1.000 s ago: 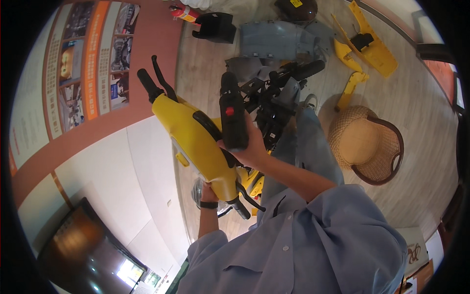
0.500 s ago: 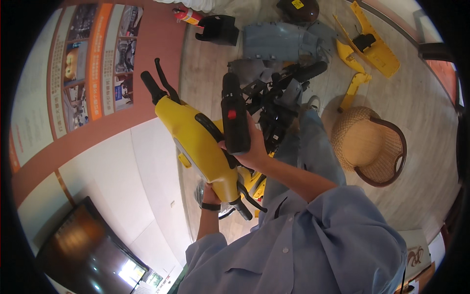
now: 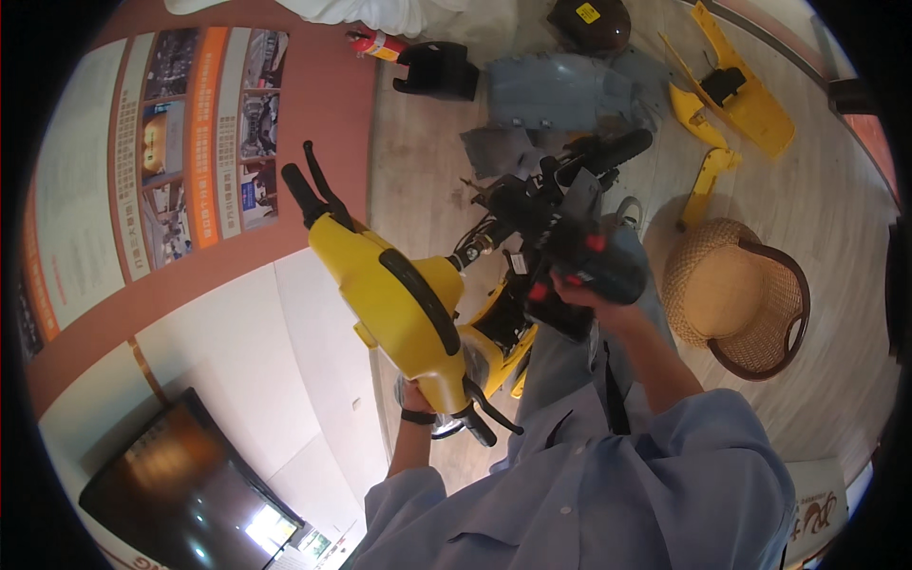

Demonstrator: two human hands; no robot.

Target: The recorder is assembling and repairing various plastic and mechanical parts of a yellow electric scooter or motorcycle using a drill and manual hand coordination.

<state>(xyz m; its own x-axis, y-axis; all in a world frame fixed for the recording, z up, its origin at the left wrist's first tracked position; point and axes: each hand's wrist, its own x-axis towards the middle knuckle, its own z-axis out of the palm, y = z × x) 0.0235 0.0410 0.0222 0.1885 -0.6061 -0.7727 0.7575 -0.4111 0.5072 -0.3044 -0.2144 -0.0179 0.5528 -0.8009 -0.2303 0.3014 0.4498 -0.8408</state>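
Note:
In my right hand (image 3: 608, 302) is a black cordless drill (image 3: 556, 233) with red details, slightly blurred. My fingers are around its grip, and its front end points to the upper left, over the dark scooter parts. My left hand (image 3: 414, 397) holds the lower near end of a yellow scooter handlebar cover (image 3: 394, 294); its fingers are partly hidden. Black grips (image 3: 303, 193) and brake levers stick out at both ends of the cover. Below it show the metal steering stem (image 3: 480, 244) and the yellow scooter body (image 3: 483, 347), close to my legs.
Grey panels (image 3: 546, 90), a black bin-like box (image 3: 437, 74), a fire extinguisher (image 3: 377, 44) and a dark helmet (image 3: 591, 24) stand at the far side. Yellow panels (image 3: 746, 100) lie far right, near a wicker chair (image 3: 727, 294). A wall with a screen (image 3: 176, 484) is left.
My right hand has moved the drill right, away from the handlebar cover, and tilted it. The steering stem now shows. My left hand stays on the cover; the whole view has shifted slightly.

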